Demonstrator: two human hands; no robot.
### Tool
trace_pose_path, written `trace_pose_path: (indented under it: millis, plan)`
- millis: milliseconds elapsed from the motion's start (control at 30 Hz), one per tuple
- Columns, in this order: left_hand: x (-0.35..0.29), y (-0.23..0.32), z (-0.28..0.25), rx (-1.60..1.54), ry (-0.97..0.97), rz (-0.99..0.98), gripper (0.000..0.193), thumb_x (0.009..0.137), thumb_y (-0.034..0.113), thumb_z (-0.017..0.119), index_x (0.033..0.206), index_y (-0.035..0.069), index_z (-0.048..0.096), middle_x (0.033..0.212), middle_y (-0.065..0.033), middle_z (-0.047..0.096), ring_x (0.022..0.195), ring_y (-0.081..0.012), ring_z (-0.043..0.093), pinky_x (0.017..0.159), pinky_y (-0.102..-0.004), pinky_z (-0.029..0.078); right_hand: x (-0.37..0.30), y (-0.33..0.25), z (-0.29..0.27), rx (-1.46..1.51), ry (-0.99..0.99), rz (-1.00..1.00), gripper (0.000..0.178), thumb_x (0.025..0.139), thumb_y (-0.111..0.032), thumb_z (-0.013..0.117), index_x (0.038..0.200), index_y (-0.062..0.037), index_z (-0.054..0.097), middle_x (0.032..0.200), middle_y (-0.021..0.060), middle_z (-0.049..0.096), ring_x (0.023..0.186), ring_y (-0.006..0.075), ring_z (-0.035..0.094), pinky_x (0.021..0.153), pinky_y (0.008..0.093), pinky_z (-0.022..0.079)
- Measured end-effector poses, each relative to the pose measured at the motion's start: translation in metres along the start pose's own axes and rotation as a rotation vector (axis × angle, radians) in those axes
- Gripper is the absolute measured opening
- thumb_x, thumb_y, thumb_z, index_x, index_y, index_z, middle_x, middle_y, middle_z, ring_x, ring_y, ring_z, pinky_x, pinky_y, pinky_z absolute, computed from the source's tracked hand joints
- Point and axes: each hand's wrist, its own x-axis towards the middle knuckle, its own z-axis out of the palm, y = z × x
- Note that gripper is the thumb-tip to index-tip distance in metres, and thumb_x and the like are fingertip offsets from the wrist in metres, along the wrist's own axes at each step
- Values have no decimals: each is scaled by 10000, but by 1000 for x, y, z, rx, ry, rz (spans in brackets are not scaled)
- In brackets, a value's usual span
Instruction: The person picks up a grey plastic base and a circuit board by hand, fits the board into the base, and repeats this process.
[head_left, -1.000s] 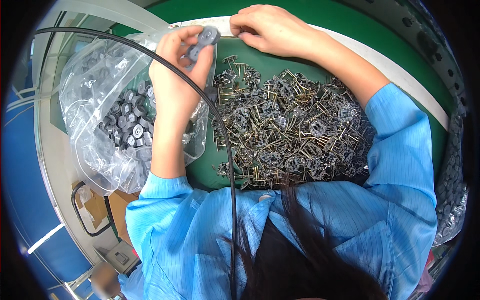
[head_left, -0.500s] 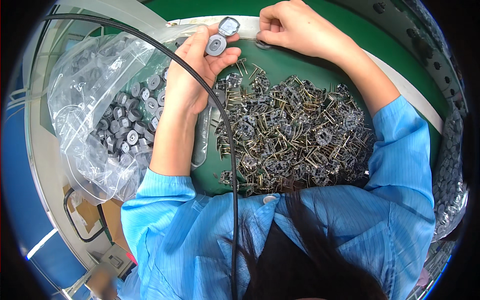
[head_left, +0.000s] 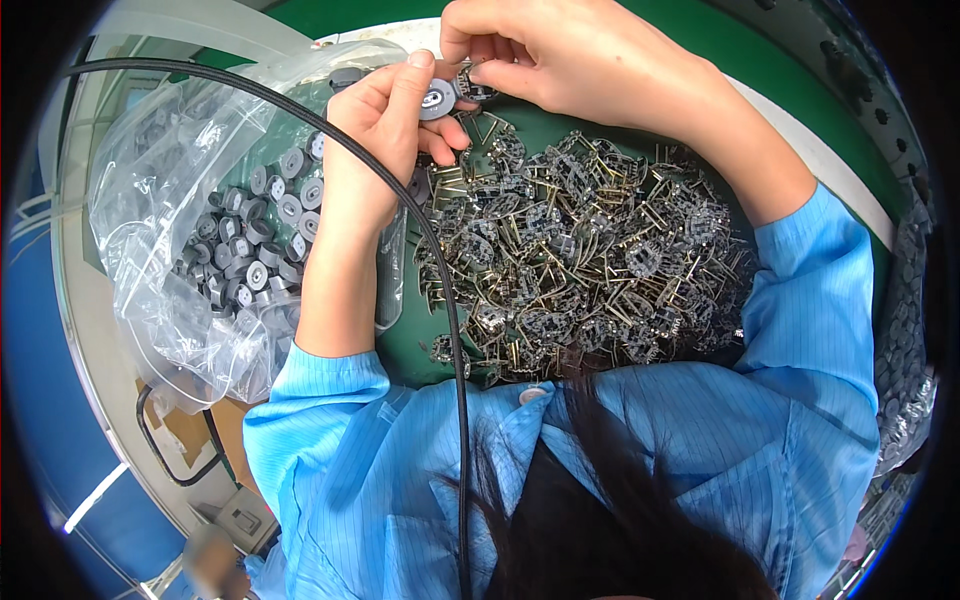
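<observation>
At top | right hand (head_left: 550, 50) cropped | circuit board (head_left: 470, 87) obscured, perhaps pinched

Heaped circuit boards (head_left: 641, 256) show this is a workshop.

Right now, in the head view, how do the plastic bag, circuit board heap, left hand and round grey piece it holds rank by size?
Largest: plastic bag and circuit board heap, too alike to rank.
Then: left hand.
Smallest: round grey piece.

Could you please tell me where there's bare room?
Narrow strips of green mat: between plastic bag and circuit-board pile, and between that pile and the right hand. Crowded: the pile, and the bag's grey caps.
</observation>
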Motion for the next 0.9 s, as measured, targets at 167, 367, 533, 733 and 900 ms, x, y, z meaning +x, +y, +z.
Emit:
trace_pose_path:
  millis: [167, 367, 533, 733, 900]
  plan:
    - [0, -4, 1, -19, 15, 35, 375, 1016, 292, 527, 1040, -54, 669, 806, -123, 691, 577, -110, 619, 504, -210, 496, -5, -8, 4, -106, -16, 3, 123, 794, -39, 608, 898, 26, 600, 831, 214, 621, 775, 409, 618, 673, 420, 504]
    - [2, -6, -6, -161, 48, 63, 367, 1009, 279, 541, 1017, -66, 666, 817, -148, 705, 568, -116, 620, 507, -213, 503, -3, 13, 5, 416, -29, 492, 265, 821, -95, 725, 1023, 52, 639, 820, 106, 686, 748, 101, 651, 705, 249, 538]
    - [-1, -3, -6, -91, 47, 90, 363, 1012, 276, 535, 1005, -59, 672, 801, -142, 704, 559, -111, 616, 511, -211, 500, -1, 4, 4, 369, -14, 478, 185, 824, -89, 724, 946, 40, 672, 832, 98, 690, 743, 102, 651, 677, 259, 534]
    - [0, -3, -9, -100, 20, 49, 357, 1016, 272, 524, 1036, -56, 664, 816, -142, 704, 565, -111, 610, 515, -219, 505, -2, 4, 6, 248, 34, 297, 132, 829, -72, 725, 907, 30, 693, 835, 95, 690, 746, 134, 662, 673, 269, 533]
    - [1, -5, -9, -204, -32, 57, 362, 1016, 271, 525, 1033, -66, 657, 824, -148, 703, 577, -119, 617, 516, -216, 506, -6, 16, 8, 721, 23, 417, 95, 847, -36, 718, 908, 32, 697, 873, 59, 709, 792, 79, 640, 726, 229, 529]
